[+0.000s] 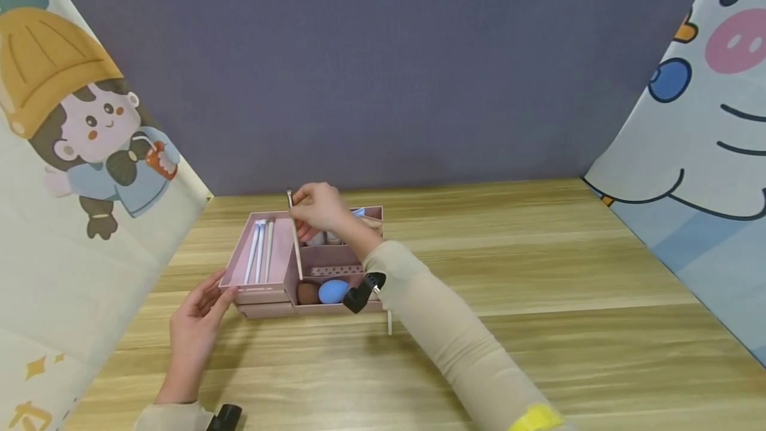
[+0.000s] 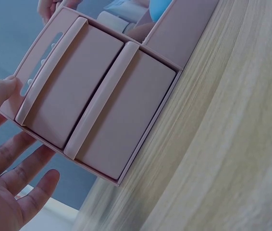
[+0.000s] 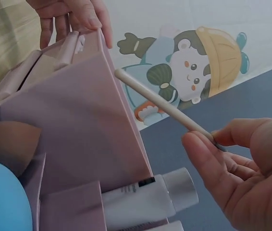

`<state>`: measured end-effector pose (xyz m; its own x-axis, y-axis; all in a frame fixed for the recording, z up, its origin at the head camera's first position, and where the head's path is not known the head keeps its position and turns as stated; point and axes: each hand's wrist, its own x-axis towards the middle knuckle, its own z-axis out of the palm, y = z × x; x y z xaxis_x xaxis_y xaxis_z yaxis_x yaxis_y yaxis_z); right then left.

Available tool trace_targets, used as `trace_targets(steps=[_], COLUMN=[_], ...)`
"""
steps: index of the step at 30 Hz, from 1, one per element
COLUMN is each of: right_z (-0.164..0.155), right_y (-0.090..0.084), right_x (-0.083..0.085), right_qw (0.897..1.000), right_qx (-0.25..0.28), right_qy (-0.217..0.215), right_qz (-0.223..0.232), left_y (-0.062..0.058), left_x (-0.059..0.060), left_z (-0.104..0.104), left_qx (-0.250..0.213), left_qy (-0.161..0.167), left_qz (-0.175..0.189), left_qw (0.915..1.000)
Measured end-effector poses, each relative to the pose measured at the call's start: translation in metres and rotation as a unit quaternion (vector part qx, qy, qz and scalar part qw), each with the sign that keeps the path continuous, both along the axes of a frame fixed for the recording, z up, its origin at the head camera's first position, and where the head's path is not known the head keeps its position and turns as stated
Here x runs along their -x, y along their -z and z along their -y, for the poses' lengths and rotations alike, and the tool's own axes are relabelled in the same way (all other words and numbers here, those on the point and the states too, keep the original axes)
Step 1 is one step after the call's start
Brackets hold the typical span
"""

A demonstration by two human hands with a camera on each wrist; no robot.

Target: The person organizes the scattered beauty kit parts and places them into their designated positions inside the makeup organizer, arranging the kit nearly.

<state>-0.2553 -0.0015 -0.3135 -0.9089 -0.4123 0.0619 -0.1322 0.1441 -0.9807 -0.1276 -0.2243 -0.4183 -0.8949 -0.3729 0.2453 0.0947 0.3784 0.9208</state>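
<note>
A pink desktop organizer (image 1: 286,292) with two drawers (image 2: 73,82) stands on the wooden table. My left hand (image 1: 196,324) holds its front left corner, thumb on the front face and the other fingers along the side. Above the organizer's top tray, my right hand (image 1: 320,208) pinches a slim cream-handled makeup brush (image 3: 160,103) between thumb and fingers. The brush slants, its plain handle end pointing down; its other end is mostly covered by the fingers in the right wrist view. Three pale brushes (image 1: 258,251) lie in the tray.
Side compartments hold a brown makeup sponge (image 1: 308,293), a blue one (image 1: 333,291) and a white tube with a silver cap (image 3: 141,202). A thin pale stick (image 1: 389,322) juts out in front. Grey-blue backdrop (image 1: 383,72) and printed side panels surround the table (image 1: 538,265).
</note>
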Motion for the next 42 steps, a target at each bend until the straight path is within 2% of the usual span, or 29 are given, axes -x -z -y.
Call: trace_targets(steps=[10,15,21,30,36,42], right_z=[0.023,0.034,0.042,0.050,0.055,0.057], right_y=[-0.001,0.003,0.008,0.004,0.003,0.002], right_x=[-0.009,-0.013,-0.015,-0.017,-0.022,-0.024], right_qw=[0.998,0.995,0.994,0.985,0.965,0.963], right_qx=[0.023,0.008,-0.053,-0.152,-0.234,-0.243], right_qy=[0.054,0.086,0.080,0.074,0.068,0.063], right_qz=[-0.020,-0.043,-0.050,-0.046,-0.092,-0.093], left_y=[-0.002,-0.002,-0.002,-0.002,-0.002,-0.004], left_x=[-0.006,-0.007,-0.008,-0.010,-0.012,-0.014], left_z=[0.004,0.006,0.010,0.015,0.019,0.020], left_qx=[-0.001,0.002,0.003,-0.001,-0.005,-0.007], left_qy=[0.005,0.008,0.010,0.019,0.022,0.022], left_qz=[0.002,-0.001,0.000,0.001,0.000,0.001], left_qw=[1.0000,1.0000,0.9999,0.9998,0.9998,0.9997])
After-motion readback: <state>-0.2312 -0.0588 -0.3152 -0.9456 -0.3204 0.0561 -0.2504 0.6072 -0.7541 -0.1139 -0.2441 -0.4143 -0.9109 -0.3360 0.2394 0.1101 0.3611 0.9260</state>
